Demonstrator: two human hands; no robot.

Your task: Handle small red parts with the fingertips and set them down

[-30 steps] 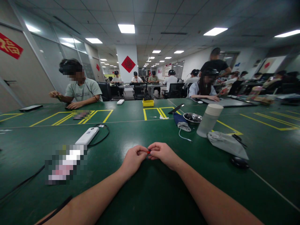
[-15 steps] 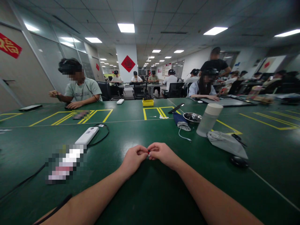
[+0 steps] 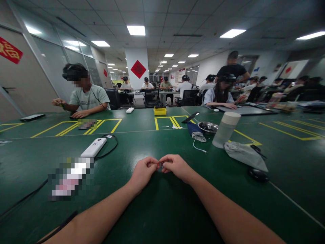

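Observation:
My left hand (image 3: 144, 171) and my right hand (image 3: 175, 166) meet fingertip to fingertip above the green table (image 3: 162, 210). Between the pinched fingers shows a tiny red piece (image 3: 159, 164), too small to name. Thumb and forefinger of my left hand close on its left side. From the right, my right hand is pinched at the same spot, and a small pale or shiny bit shows by its thumb. The fingers hide most of what is held.
A white power bank (image 3: 93, 147) with a black cable and a blurred-out phone (image 3: 71, 178) lie left. To the right are a frosted bottle (image 3: 225, 130), a metal bowl (image 3: 207, 127), a grey pouch (image 3: 245, 156) and a black mouse (image 3: 258, 175). Co-workers sit across the table.
My fingers have shifted slightly around the small piece; the dark and white bits seen at the fingertips before show less, and more red shows. Both hands stay in nearly the same place.

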